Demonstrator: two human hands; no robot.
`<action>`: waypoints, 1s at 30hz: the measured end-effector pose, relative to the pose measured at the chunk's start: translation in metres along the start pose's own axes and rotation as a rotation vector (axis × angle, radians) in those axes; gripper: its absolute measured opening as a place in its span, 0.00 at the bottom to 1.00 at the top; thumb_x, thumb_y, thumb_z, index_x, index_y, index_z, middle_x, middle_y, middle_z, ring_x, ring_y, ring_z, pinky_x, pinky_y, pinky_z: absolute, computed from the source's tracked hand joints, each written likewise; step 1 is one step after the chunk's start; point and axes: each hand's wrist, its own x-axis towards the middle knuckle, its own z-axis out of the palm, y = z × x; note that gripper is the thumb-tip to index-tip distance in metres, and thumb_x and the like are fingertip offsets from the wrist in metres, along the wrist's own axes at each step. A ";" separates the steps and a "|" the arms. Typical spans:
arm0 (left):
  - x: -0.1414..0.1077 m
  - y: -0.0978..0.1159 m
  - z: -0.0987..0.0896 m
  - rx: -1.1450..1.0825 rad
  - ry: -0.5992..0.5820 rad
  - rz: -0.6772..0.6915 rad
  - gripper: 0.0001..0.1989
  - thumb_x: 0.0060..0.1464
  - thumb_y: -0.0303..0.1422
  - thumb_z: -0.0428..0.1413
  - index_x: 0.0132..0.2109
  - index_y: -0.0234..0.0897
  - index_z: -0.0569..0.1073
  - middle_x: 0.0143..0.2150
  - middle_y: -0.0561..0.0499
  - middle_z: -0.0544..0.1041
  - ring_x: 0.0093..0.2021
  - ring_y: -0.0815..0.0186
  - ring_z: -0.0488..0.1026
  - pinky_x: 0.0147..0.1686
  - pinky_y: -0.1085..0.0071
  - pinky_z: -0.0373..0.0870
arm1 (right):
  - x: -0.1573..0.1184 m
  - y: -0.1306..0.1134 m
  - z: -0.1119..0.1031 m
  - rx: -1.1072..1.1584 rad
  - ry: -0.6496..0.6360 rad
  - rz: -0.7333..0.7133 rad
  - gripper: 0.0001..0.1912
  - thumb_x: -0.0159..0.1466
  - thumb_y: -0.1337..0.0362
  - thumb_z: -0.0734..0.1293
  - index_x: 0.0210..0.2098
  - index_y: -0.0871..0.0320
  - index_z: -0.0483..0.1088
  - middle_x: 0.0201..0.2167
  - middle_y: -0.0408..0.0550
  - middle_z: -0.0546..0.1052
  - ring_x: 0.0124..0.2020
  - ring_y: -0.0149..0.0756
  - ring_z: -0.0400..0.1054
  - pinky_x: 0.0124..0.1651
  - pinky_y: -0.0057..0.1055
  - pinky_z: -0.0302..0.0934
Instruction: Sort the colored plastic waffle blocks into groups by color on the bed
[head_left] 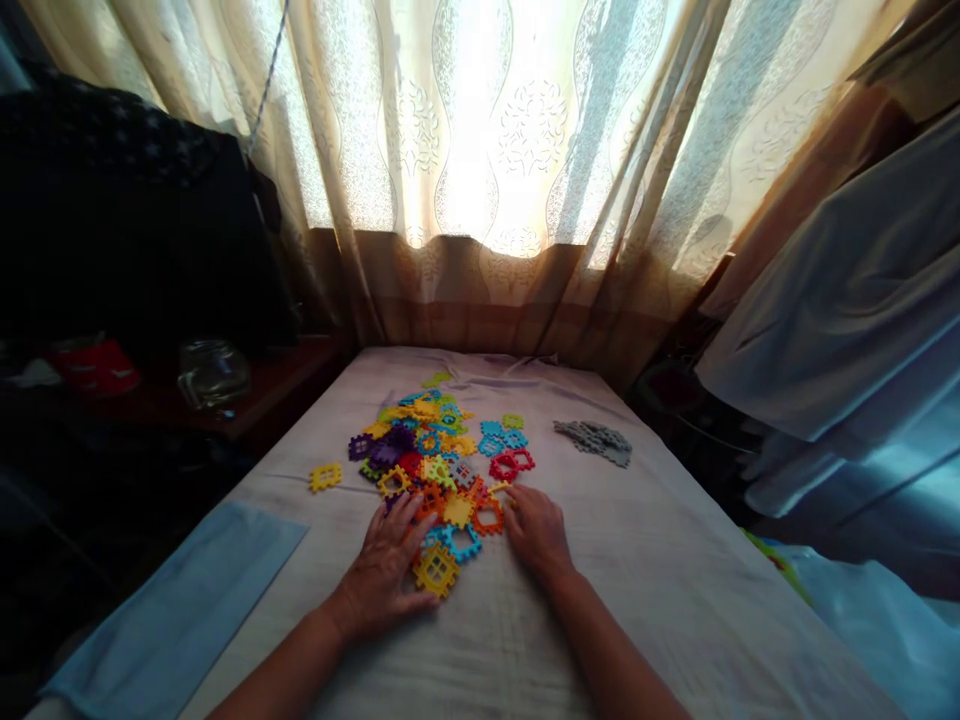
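Observation:
A heap of colourful plastic pieces (pixel 427 440) lies in the middle of the cloth-covered surface. Spread along its lower left side is my left hand (pixel 386 575), fingers apart, touching orange pieces and close to a yellow window piece (pixel 436 570). My right hand (pixel 537 528) is at the heap's right edge, its fingers bent around a small yellow piece (pixel 499 488), beside an orange frame (pixel 488 516). Red pieces (pixel 511 463) and blue pieces (pixel 501 437) sit just beyond it. A lone yellow frame (pixel 325 476) rests to the left.
Grey pieces (pixel 595 441) form a separate pile on the right. A blue cloth (pixel 191 610) covers the left front edge. A glass bowl (pixel 213 372) stands on a side shelf. Curtains (pixel 480 130) hang behind, and a clear plastic bag (pixel 862 610) is at the right.

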 end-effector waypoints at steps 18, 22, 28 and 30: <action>0.028 -0.001 -0.001 -0.039 -0.051 -0.153 0.39 0.55 0.51 0.54 0.68 0.43 0.55 0.71 0.40 0.54 0.71 0.47 0.46 0.67 0.45 0.43 | -0.008 0.024 0.008 0.129 0.073 -0.026 0.18 0.64 0.59 0.61 0.51 0.54 0.73 0.54 0.54 0.74 0.55 0.44 0.66 0.59 0.45 0.58; 0.030 -0.002 0.001 -0.053 -0.023 -0.162 0.34 0.57 0.48 0.53 0.67 0.42 0.59 0.71 0.40 0.53 0.71 0.48 0.46 0.67 0.46 0.43 | -0.006 0.021 0.008 0.127 0.063 -0.025 0.18 0.62 0.63 0.61 0.50 0.55 0.74 0.54 0.53 0.74 0.55 0.43 0.66 0.60 0.43 0.57; 0.032 0.000 -0.001 -0.055 0.057 -0.142 0.25 0.58 0.43 0.52 0.60 0.43 0.68 0.69 0.42 0.57 0.70 0.50 0.49 0.66 0.45 0.45 | -0.005 0.017 0.008 0.102 0.101 -0.092 0.19 0.59 0.67 0.63 0.49 0.55 0.74 0.55 0.53 0.72 0.57 0.42 0.64 0.61 0.42 0.56; 0.031 0.000 -0.002 -0.054 0.077 -0.152 0.20 0.58 0.41 0.51 0.56 0.43 0.72 0.68 0.43 0.61 0.69 0.51 0.52 0.66 0.46 0.47 | -0.005 0.014 0.007 0.101 0.110 -0.137 0.19 0.58 0.67 0.63 0.49 0.55 0.74 0.56 0.53 0.72 0.58 0.43 0.63 0.61 0.42 0.55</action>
